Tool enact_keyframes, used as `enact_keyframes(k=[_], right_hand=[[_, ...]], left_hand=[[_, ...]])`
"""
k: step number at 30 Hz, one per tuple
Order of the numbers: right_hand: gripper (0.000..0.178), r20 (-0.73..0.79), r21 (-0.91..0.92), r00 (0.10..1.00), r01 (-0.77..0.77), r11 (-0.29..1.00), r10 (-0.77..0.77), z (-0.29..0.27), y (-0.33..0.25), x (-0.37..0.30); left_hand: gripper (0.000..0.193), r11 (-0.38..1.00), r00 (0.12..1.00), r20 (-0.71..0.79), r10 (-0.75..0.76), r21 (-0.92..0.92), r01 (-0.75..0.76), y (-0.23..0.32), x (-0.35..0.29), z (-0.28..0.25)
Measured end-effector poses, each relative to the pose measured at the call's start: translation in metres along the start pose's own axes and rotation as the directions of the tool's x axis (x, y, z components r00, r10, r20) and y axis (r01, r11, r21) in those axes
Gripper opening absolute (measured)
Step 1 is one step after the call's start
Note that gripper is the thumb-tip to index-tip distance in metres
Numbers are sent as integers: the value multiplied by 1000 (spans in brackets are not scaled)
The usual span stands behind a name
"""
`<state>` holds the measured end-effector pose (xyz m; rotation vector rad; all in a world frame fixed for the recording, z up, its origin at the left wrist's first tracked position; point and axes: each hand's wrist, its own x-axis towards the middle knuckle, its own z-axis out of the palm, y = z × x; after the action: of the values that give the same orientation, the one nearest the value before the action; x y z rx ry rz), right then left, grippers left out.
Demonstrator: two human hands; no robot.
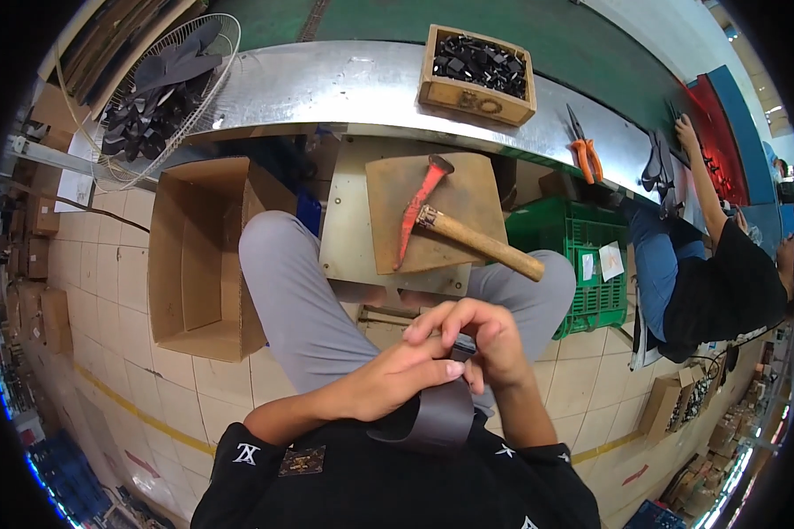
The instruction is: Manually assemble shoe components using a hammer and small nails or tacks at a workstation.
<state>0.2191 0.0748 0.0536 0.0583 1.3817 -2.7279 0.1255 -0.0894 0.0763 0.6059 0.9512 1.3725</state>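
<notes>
Both my hands meet over my lap on a dark grey strap point(441, 413) that loops down toward my chest. My left hand point(397, 379) pinches the strap from the left side. My right hand point(485, 339) curls over its upper end, where a small dark buckle piece point(463, 348) shows between the fingers. Beyond my knees a hammer with a red head and wooden handle point(468, 236) lies on a brown board point(432, 212) on a small metal stand.
An open cardboard box point(198, 256) stands on the floor at my left, a green plastic crate point(573, 256) at my right. A wooden tray of black parts point(476, 75) and orange-handled pliers point(585, 150) lie on the metal bench. A seated person point(715, 282) works at right.
</notes>
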Motion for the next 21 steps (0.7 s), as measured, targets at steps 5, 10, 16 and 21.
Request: enact_keyframes(k=[5,10,16,21], right_hand=[[70,-128,134,988,106,985,-89,17,21,-24],[63,-158,109,984,98,989,-80,30,7,-31],[58,-133,155,977,186,970,-166,39,1,-35],[55,-65,140,963,269,953,-262,34,-1,-42]], left_hand=[[32,983,992,54,-115,-134,121,2,-3,18],[31,985,979,167,-116,-105,135,6,-4,25],[29,976,984,165,-66,-192,98,-7,-8,39],[24,992,980,191,58,-118,-36,-18,0,42]])
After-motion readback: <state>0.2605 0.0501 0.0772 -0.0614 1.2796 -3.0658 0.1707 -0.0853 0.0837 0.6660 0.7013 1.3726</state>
